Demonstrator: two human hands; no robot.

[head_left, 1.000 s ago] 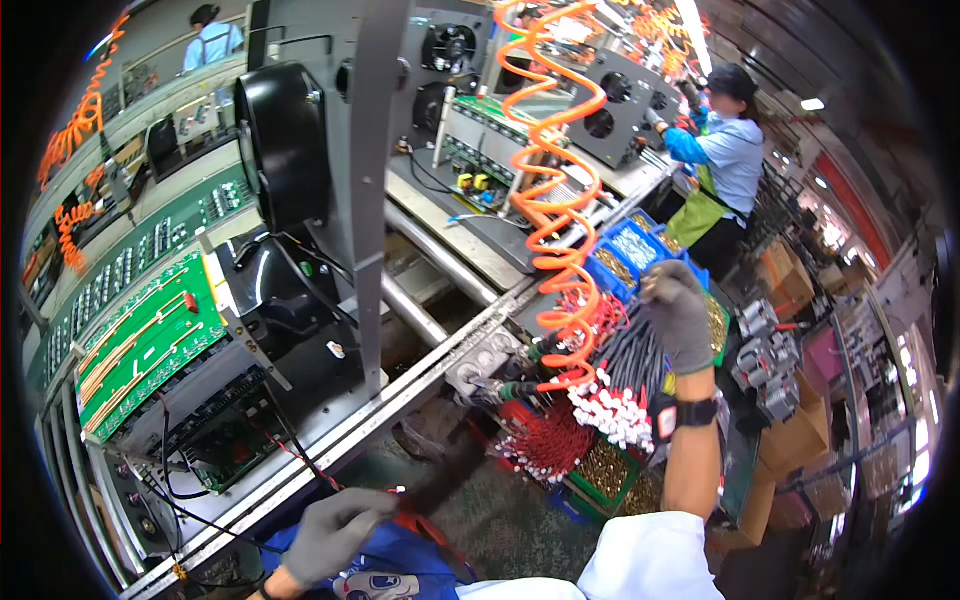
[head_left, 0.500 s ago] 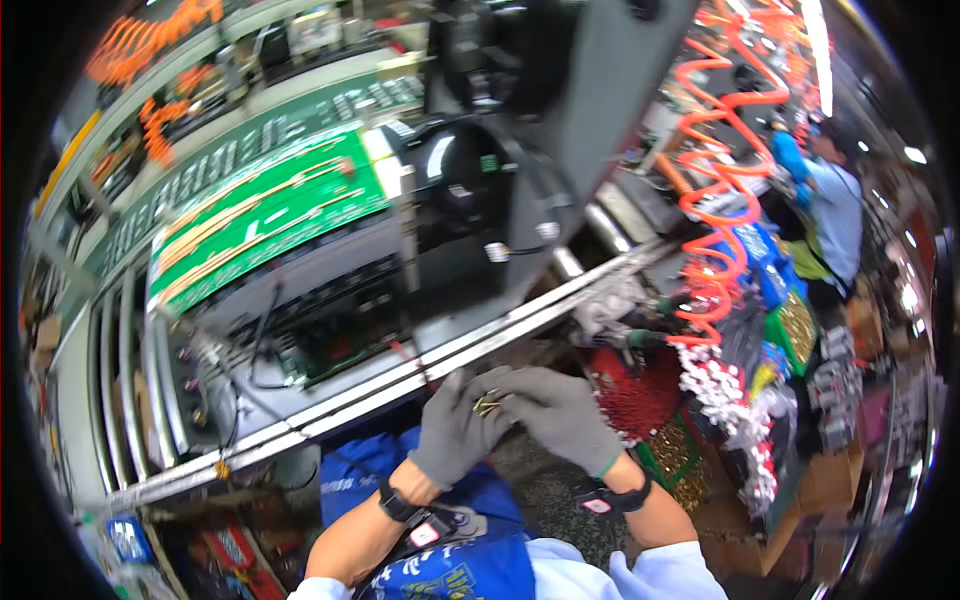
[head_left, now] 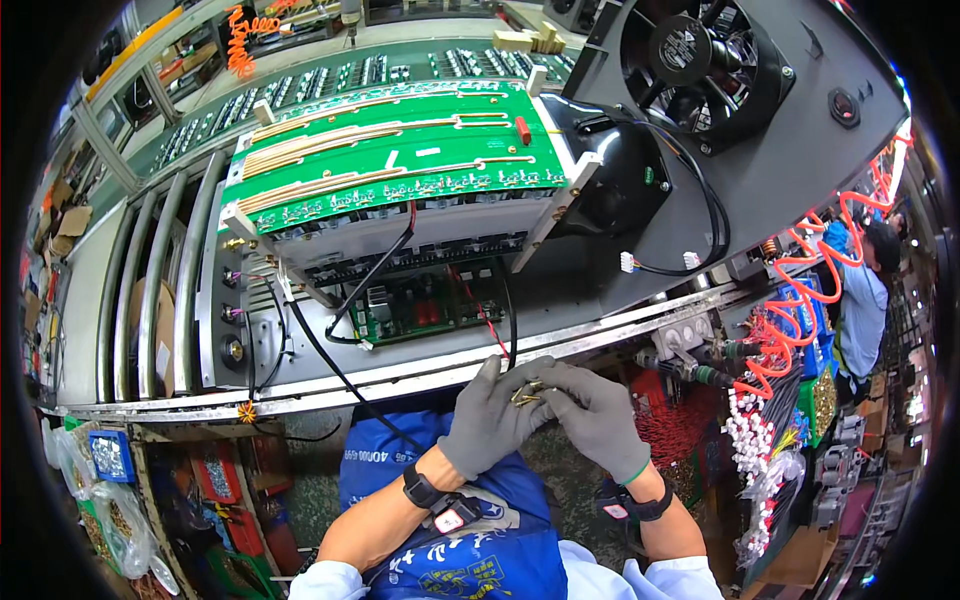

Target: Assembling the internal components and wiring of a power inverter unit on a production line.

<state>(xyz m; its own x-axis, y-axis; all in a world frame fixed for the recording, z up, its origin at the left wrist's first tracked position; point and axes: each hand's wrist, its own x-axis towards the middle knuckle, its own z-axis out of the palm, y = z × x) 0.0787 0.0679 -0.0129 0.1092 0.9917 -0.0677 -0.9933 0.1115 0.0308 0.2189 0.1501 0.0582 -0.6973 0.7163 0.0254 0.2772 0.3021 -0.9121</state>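
Note:
Both my hands wear grey gloves and meet at the near edge of the bench. My left hand (head_left: 487,420) is cupped with its fingers curled around several small brass-coloured screws (head_left: 527,394). Thumb and fingers of my right hand (head_left: 602,418) pinch together at these screws, touching the left fingers; how many each hand holds is hidden. Just beyond the hands lies an open metal chassis (head_left: 560,325) with a long green circuit board (head_left: 400,150) raised on pale posts. A red and black wire pair (head_left: 488,325) hangs down near my fingertips.
A black panel with a large fan (head_left: 690,60) leans up at the right, its white-plugged cable (head_left: 715,225) hanging. Orange coiled hoses (head_left: 770,340) and parts bins (head_left: 820,405) stand further right, near a person in blue (head_left: 865,310). Metal rollers (head_left: 155,290) lie left.
The view has swung, so the chassis and board sit further right and less tilted. My hands stay together around the screws, slightly further right in the picture.

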